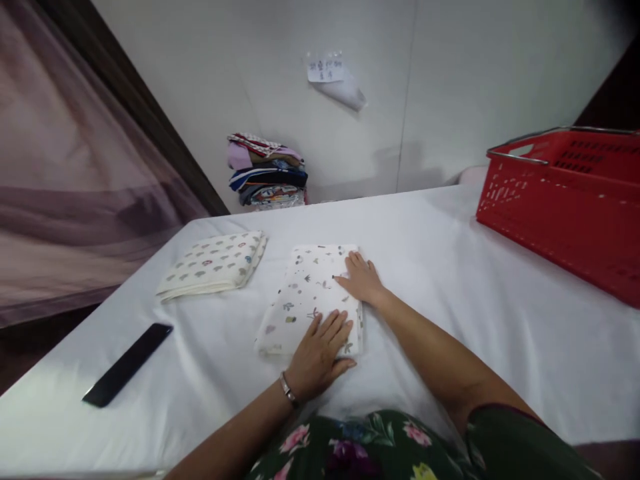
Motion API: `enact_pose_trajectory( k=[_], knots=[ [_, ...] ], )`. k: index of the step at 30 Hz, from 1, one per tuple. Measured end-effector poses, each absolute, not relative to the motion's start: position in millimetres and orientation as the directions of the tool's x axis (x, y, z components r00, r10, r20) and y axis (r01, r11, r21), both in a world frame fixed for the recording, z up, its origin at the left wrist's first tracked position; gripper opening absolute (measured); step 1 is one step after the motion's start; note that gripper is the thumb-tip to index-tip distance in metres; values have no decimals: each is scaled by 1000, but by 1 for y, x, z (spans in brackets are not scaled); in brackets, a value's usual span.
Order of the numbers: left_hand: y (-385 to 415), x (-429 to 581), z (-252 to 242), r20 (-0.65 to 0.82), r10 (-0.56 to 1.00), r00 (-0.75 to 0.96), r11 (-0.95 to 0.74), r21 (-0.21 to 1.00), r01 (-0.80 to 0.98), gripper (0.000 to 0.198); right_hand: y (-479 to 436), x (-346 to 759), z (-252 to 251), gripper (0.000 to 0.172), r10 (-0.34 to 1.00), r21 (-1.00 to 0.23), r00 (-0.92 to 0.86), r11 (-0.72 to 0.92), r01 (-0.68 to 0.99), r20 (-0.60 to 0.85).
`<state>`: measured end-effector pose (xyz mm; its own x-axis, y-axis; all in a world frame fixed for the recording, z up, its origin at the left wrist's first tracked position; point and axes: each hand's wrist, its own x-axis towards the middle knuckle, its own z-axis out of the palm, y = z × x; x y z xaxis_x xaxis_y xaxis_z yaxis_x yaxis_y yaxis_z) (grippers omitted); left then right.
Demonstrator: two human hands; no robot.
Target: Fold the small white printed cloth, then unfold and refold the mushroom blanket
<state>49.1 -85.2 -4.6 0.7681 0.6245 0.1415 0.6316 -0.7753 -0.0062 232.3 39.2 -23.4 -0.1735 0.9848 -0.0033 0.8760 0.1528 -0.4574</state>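
A folded white cloth (300, 293) with small grey and green plant prints lies flat in front of me on the white-covered table. My left hand (320, 353), a bracelet at its wrist, rests flat on the cloth's near edge with fingers stretched out. Farther up, my right hand (361, 277) lies on the cloth's far right corner, its fingers spread. Neither hand grips anything. To the left sits a second folded cloth (215, 263), cream with grey cloud-like prints.
A black flat strip-like object (129, 365) lies at the table's left. On the right stands a red plastic basket (560, 213) with metal handles. Behind the far edge rises a stack of folded fabrics (269, 170) against the wall. A sheer curtain (75, 167) hangs at left.
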Motion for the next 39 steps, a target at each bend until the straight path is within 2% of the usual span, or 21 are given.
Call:
enact_pose_trajectory(
  k=[3, 5, 8, 10, 13, 19, 22, 24, 27, 30, 33, 39],
  knots=[
    [-75, 27, 2, 196, 734, 650, -667, 34, 744, 53, 38, 236, -25, 70, 984, -447, -179, 160, 880, -1],
    [-64, 5, 2, 225, 861, 456, -480, 64, 875, 52, 38, 236, -25, 70, 983, -439, -183, 163, 884, -5],
    [-52, -25, -5, 156, 971, 181, -204, 150, 967, 54, 38, 236, -25, 70, 982, -426, -190, 167, 889, -12],
    [-49, -35, -12, 109, 988, 113, -134, 210, 969, 56, 38, 236, -26, 71, 981, -420, -192, 168, 892, -15],
    [-51, -35, -19, 146, 985, 87, -122, 257, 959, 54, 38, 237, -28, 72, 982, -410, -187, 165, 897, -13],
    [-52, -34, -27, 327, 943, 66, -187, 353, 917, 45, 42, 237, -25, 67, 983, -422, -181, 161, 892, -7],
    [-54, -36, -28, 446, 890, 101, -279, 355, 892, 38, 38, 241, -18, 61, 981, -497, -194, 177, 850, 18],
    [-59, -35, -24, 508, 846, 165, -367, 330, 870, 34, 26, 245, -14, 54, 979, -601, -171, 203, 773, 111],
    [-71, -30, -16, 558, 773, 302, -523, 291, 801, 31, -5, 250, -7, 35, 953, -746, -127, 294, 597, 274],
    [-81, -24, -12, 530, 704, 472, -658, 237, 715, 37, -41, 255, -2, 21, 912, -804, -262, 403, 437, 315],
    [-83, -20, -16, 480, 647, 592, -734, 182, 654, 37, -67, 260, -2, 17, 849, -787, -413, 489, 376, 330],
    [-81, -16, -23, 522, 628, 577, -740, 169, 651, 23, -78, 263, -8, 32, 691, -641, -577, 688, 340, 436]
  ],
)
